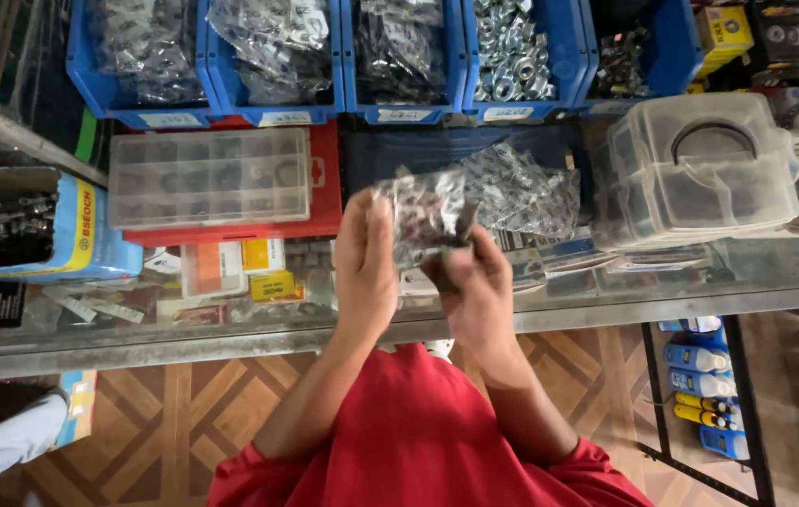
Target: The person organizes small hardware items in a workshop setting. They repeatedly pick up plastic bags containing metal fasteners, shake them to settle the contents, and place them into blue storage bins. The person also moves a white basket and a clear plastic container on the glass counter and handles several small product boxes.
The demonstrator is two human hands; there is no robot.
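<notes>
Bright, even light; slight blur, bowed edges.

1. Left hand and right hand are holding a small plastic bag over the glass counter, with open air on both sides of them.
2. A clear organizer box is blocking the way forward-left.
3. A heap of bagged hardware is lying just behind the bag.
4. A stacked clear container is closing off the right.
5. Blue bins are lining the far edge.
</notes>
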